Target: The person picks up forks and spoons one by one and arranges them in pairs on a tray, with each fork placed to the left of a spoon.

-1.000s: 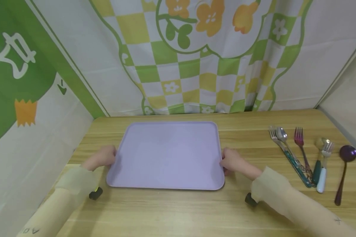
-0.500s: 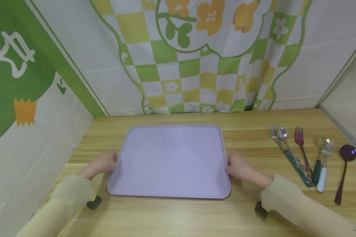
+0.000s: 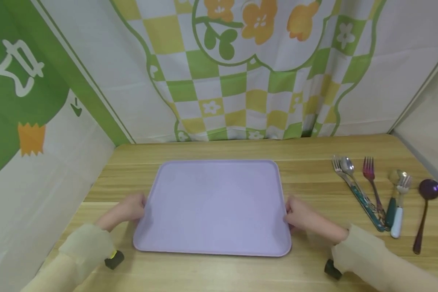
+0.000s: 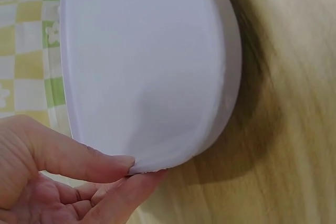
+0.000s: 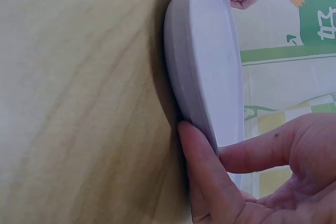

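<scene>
A pale purple rectangular tray [image 3: 211, 207] lies on the wooden table, with nothing on it. My left hand [image 3: 132, 207] pinches its left rim between thumb and fingers; in the left wrist view the thumb [image 4: 105, 166] presses on top of the edge and a finger lies beneath. At the opposite side my right hand [image 3: 300, 213] pinches the right rim. The right wrist view shows the right thumb [image 5: 257, 153] on the inner side of the tray's wall [image 5: 181, 51] and a finger along the outside.
Right of the tray lie a fork with a patterned green handle [image 3: 357, 194], a spoon [image 3: 347, 164], a purple fork [image 3: 369, 170], a green-handled spoon [image 3: 391, 211], a white-handled fork [image 3: 397, 221] and a dark purple ladle [image 3: 429, 190]. A checked cloth [image 3: 241, 101] hangs behind the table [image 3: 211, 275].
The tray has slid toward me and slightly to the right, with both hands gripping its rims throughout. The cutlery has stayed in place.
</scene>
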The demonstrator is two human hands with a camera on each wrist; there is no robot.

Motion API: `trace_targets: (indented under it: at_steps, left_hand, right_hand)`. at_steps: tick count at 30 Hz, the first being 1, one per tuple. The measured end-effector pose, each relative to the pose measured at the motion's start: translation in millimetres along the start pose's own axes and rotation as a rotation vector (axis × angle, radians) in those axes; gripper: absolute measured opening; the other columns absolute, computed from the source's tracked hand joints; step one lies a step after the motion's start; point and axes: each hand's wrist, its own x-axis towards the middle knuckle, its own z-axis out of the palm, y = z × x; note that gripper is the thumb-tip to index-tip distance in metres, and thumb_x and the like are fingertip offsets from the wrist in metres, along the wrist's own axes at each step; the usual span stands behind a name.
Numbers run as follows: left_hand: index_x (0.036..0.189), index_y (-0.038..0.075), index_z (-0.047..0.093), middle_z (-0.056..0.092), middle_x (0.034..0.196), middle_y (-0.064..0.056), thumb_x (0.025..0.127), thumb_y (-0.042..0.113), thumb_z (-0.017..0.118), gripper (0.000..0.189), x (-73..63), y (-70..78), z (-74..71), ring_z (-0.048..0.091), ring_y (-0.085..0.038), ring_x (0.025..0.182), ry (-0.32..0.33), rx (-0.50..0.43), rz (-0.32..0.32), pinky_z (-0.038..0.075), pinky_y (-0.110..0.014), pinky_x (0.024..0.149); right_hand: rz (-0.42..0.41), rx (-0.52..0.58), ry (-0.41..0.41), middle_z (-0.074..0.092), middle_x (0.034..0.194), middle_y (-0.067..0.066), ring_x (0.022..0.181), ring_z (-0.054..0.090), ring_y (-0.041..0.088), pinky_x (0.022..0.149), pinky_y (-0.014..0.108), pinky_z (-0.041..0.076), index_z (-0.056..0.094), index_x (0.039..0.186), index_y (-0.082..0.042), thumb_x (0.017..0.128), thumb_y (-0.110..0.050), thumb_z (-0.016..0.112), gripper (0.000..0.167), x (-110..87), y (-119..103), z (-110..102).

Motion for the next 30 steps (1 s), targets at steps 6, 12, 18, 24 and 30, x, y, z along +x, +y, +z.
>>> trace_targets:
  at_steps: [6, 12, 18, 24, 30]
  left_hand:
    - [0.083, -0.014, 0.051, 0.057, 0.069, -0.014, 0.058, -0.009, 0.047, 0.026, -5.2, 4.1, 2.3, 0.056, -0.019, 0.054, -0.022, -0.057, -0.018, 0.054, -0.029, 0.045]
    - [0.083, -0.013, 0.049, 0.056, 0.07, -0.015, 0.055, -0.009, 0.046, 0.028, -6.5, 3.7, 7.6, 0.056, -0.019, 0.055, -0.031, -0.112, -0.009, 0.054, -0.029, 0.046]
    - [0.087, -0.01, 0.045, 0.053, 0.074, -0.017, 0.056, -0.009, 0.047, 0.031, -8.1, 6.4, 8.4, 0.056, -0.022, 0.058, -0.081, -0.179, -0.014, 0.056, -0.032, 0.048]
    - [0.087, -0.008, 0.044, 0.05, 0.073, -0.014, 0.057, -0.01, 0.049, 0.031, -9.7, 10.4, 8.3, 0.056, -0.022, 0.06, -0.124, -0.226, -0.024, 0.056, -0.032, 0.05]
    - [0.086, -0.008, 0.043, 0.049, 0.073, -0.014, 0.056, -0.013, 0.05, 0.032, -12.1, 13.4, 12.7, 0.055, -0.022, 0.06, -0.138, -0.289, -0.028, 0.057, -0.033, 0.05]
  right_hand:
    - [0.021, 0.055, 0.007, 0.053, 0.066, 0.015, 0.049, 0.057, 0.019, 0.045, 0.031, 0.055, 0.041, 0.084, 0.009, 0.073, 0.013, 0.05, 0.015, -7.2, 3.4, 0.7]
    - [0.028, 0.087, 0.006, 0.051, 0.066, 0.015, 0.05, 0.057, 0.021, 0.045, 0.033, 0.056, 0.039, 0.083, 0.008, 0.073, 0.013, 0.05, 0.016, -11.6, 7.7, -1.1]
    - [0.031, 0.095, 0.005, 0.048, 0.066, 0.015, 0.051, 0.059, 0.024, 0.045, 0.034, 0.056, 0.039, 0.083, 0.008, 0.073, 0.013, 0.051, 0.017, -16.5, 11.8, -4.4]
    - [0.029, 0.108, 0.012, 0.046, 0.064, 0.011, 0.049, 0.057, 0.021, 0.045, 0.034, 0.056, 0.039, 0.083, 0.007, 0.072, 0.012, 0.051, 0.017, -20.6, 17.2, -7.6]
    - [0.044, 0.115, -0.018, 0.047, 0.067, 0.013, 0.052, 0.058, 0.022, 0.048, 0.035, 0.056, 0.04, 0.085, 0.008, 0.074, 0.011, 0.052, 0.016, -23.6, 19.6, -13.5]
